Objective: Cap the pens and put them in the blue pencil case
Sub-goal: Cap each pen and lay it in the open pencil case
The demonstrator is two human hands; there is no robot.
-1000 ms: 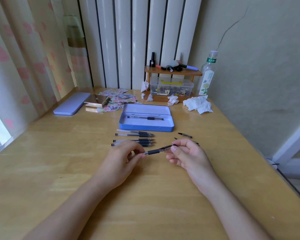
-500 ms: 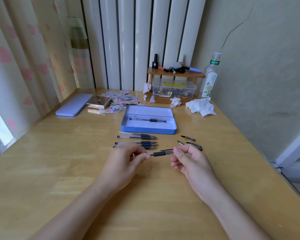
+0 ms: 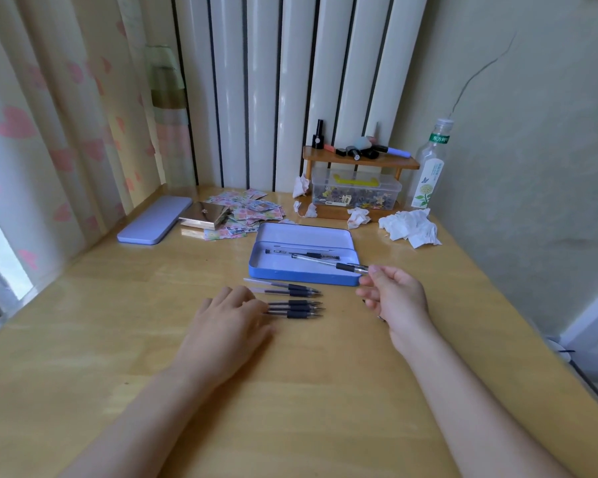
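Note:
The open blue pencil case lies mid-table with one capped pen inside. My right hand pinches the capped end of another pen, which slants over the case's right side. Several uncapped pens lie in a row in front of the case. My left hand rests flat on the table with its fingertips on the left ends of the nearer pens. The loose caps are hidden behind my right hand.
The case's lid lies at the back left beside a metallic box and scattered stickers. A small wooden shelf with a plastic box, crumpled tissues and a bottle stand along the back right.
My right hand carried the capped pen away from my left hand and forward over the pencil case. My left hand let go and dropped onto the row of uncapped pens.

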